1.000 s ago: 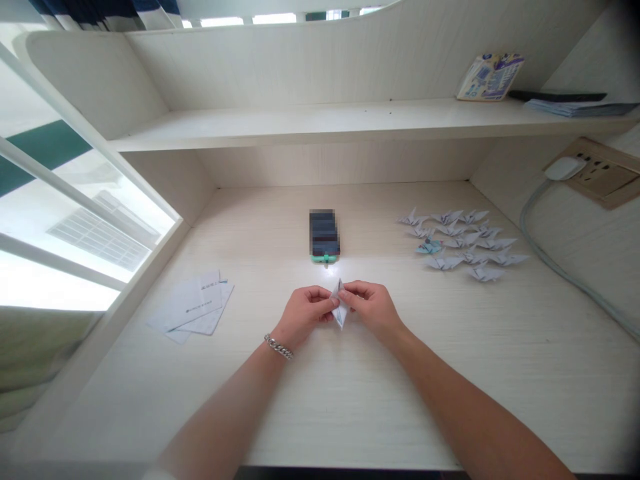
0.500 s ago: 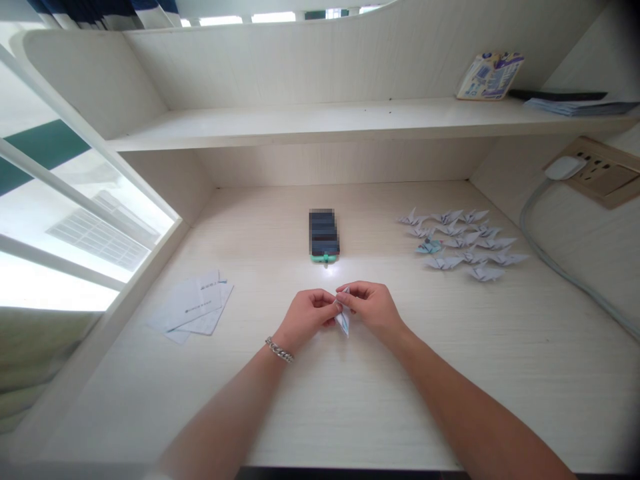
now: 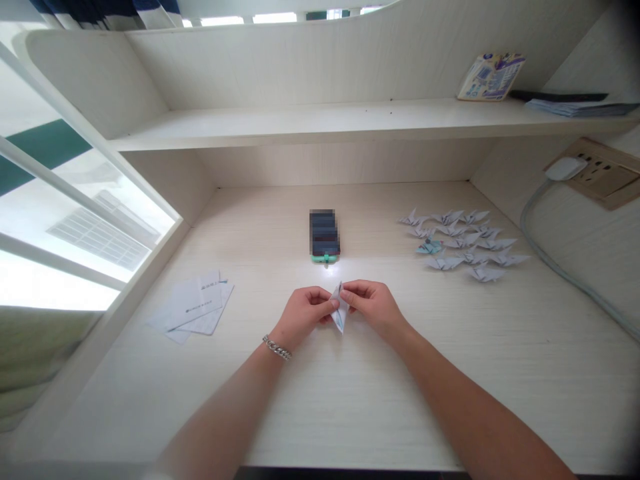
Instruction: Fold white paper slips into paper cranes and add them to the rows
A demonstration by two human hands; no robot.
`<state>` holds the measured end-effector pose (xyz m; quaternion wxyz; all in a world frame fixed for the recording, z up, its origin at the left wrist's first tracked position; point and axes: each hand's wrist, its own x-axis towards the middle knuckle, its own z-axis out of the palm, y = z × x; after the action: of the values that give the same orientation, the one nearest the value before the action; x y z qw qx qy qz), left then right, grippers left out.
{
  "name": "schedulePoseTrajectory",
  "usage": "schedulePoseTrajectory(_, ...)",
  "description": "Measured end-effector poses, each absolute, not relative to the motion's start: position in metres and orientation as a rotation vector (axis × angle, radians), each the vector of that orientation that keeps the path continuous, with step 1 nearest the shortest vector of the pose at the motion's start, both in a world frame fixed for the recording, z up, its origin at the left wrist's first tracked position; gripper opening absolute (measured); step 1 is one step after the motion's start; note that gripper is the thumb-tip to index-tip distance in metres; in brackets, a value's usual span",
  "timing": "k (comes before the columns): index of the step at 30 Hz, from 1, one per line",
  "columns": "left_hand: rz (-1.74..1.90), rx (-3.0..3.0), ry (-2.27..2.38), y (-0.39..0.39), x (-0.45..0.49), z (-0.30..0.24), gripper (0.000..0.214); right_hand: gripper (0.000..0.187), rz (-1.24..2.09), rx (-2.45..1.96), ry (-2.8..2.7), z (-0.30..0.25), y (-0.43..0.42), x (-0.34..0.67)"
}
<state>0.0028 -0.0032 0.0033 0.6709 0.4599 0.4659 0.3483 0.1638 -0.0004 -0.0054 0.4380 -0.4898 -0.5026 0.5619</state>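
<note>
Between my hands is a narrow folded piece of pale paper (image 3: 340, 315), its point aimed down toward me and its upper end hidden by my fingers. My left hand (image 3: 303, 317) pinches it from the left, and my right hand (image 3: 372, 308) pinches it from the right. A silver chain bracelet (image 3: 277, 347) circles my left wrist. Just beyond my hands lies a phone (image 3: 324, 235) with a blurred screen and a green tip. Several folded paper cranes (image 3: 463, 244) stand further right.
Loose paper sheets (image 3: 195, 308) lie left of my hands on the pale wooden desk (image 3: 350, 407). A bright window (image 3: 90, 220) runs along the left side. A wall socket (image 3: 595, 175) with a white plug (image 3: 565, 169) and a cable sits at right, below a shelf (image 3: 300, 123).
My hands have stayed close together over the same spot. The folded paper has shifted slightly in my fingers, and its lower point has turned a little.
</note>
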Motion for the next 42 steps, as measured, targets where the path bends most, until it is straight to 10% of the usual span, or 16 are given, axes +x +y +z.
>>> schedulePoseTrajectory(42, 0.800, 1.134, 1.130, -0.0026, 0.0034, 0.0019, 0.032, 0.020, 1.278, -1.269, -1.311, -0.0074, -0.0021, 0.1617)
